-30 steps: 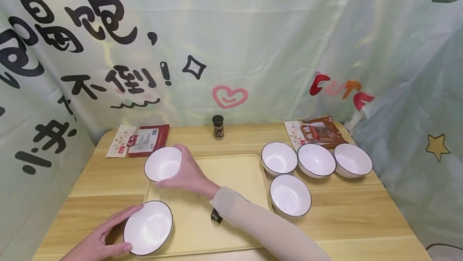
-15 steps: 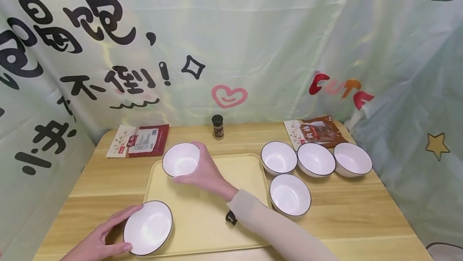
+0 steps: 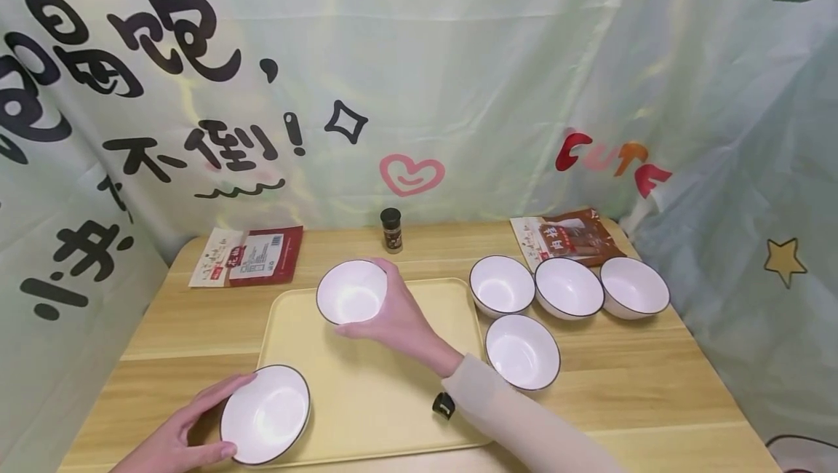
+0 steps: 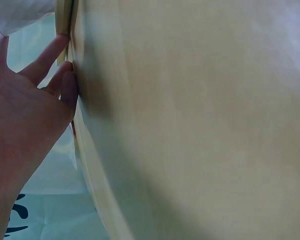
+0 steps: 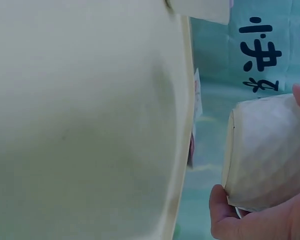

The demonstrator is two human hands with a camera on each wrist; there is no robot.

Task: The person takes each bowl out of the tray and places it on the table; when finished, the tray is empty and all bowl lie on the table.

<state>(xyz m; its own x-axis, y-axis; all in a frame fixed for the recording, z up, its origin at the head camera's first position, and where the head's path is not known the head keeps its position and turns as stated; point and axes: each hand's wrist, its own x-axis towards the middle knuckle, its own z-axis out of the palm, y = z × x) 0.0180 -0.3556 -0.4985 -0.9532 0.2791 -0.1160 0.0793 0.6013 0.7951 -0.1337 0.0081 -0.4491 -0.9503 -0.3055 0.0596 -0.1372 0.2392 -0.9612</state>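
Observation:
My right hand (image 3: 409, 324) grips a white bowl (image 3: 351, 291) with a dark rim by its right side, above the far left part of the beige tray (image 3: 373, 404). In the right wrist view, the thumb and fingers of this hand clasp the bowl's faceted outer wall (image 5: 270, 150). Another white bowl (image 3: 265, 415) stands at the tray's near left corner. My left hand (image 3: 180, 429) holds it from the left, thumb at the near rim and fingers at the far side. The left wrist view shows fingertips by the bowl (image 4: 22, 17) and at the tray edge.
Several more white bowls (image 3: 521, 351) stand on the wooden table (image 3: 641, 393) along the tray's right side. At the back are a red-and-white packet (image 3: 249, 257), a small black-capped jar (image 3: 391, 231) and a brown packet (image 3: 566, 238). A printed curtain hangs behind.
My right hand has carried its bowl to the right, from the tray's far left corner to further over the tray. The left hand and its bowl have stayed in place.

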